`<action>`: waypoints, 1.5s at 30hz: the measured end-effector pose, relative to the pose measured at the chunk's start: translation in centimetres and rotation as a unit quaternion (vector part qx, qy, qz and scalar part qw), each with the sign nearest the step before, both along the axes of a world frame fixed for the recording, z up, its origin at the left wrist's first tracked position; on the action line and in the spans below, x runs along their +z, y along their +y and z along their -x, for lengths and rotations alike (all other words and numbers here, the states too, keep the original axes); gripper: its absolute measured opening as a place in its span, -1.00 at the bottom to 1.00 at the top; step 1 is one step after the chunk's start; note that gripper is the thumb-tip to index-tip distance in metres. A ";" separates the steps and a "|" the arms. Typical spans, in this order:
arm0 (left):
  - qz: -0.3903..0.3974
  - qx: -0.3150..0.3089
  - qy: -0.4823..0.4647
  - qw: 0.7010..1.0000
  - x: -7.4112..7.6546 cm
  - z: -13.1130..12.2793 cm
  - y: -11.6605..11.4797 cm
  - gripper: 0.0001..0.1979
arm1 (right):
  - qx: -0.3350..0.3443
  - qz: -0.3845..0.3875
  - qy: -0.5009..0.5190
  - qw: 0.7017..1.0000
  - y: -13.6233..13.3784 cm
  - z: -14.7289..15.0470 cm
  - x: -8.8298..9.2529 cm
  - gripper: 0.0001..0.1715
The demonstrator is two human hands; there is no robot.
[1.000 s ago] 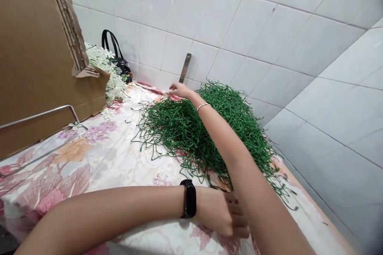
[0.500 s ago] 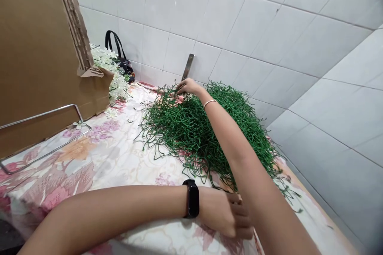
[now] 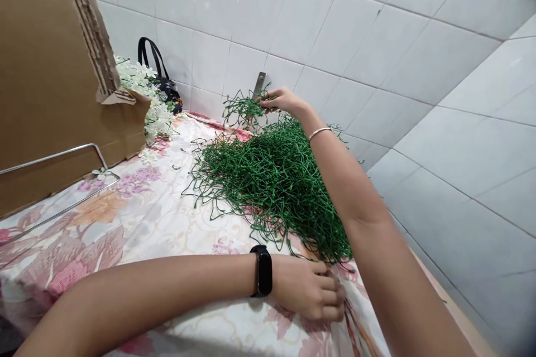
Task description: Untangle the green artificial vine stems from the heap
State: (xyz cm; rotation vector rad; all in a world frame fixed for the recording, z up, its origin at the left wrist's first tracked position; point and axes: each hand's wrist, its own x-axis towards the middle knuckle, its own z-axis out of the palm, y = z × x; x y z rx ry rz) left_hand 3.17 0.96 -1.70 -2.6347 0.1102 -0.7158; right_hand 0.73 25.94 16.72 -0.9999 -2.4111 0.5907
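A big heap of thin green plastic stems [image 3: 272, 178] lies on a flowered cloth [image 3: 138, 217] against a tiled wall. My right hand [image 3: 282, 101] reaches over the far end of the heap, closed on a small bunch of green stems [image 3: 243, 109] lifted off the pile. A thin bangle sits on that wrist. My left hand [image 3: 312, 288], with a black band on the wrist, rests near the front edge by the heap's near end, fingers curled and pressed on the cloth; whether they hold anything is hidden.
A large brown cardboard box [image 3: 50, 78] stands at the left. White artificial flowers [image 3: 146, 95] and a black bag [image 3: 161, 81] lie behind it. A metal wire frame [image 3: 62, 178] rests on the cloth. White tiled walls close off the back and right.
My right hand moved from the cloth at the far end onto the heap, closed on a bunch of stems and lifted it up. My left hand stayed in place.
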 end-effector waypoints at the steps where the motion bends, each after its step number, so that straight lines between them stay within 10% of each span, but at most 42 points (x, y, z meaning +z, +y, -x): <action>1: -0.001 0.001 0.004 1.000 0.1 0.0 0.0 -0.66 | -0.001 0.008 0.001 1.000 -0.2 -0.1 0.1 -0.76; 20: 0.000 0.000 -0.014 1.000 0.3 0.2 -0.1 -0.71 | 0.191 0.188 0.115 0.956 -2.2 -3.2 0.8 -0.57; 30: -0.004 0.004 -0.017 1.000 0.1 0.1 -0.1 -0.69 | 0.049 -0.023 0.083 0.995 -4.8 -2.6 1.5 -0.63; 36: -0.004 0.006 -0.008 1.000 0.0 0.1 -0.1 -0.71 | 0.062 -0.160 -0.264 0.949 -6.5 -2.7 1.8 -0.07; 45: 0.011 0.008 0.008 1.000 0.2 0.1 -0.1 -0.73 | 0.215 -0.249 -0.420 0.846 -15.7 2.1 -6.6 -0.10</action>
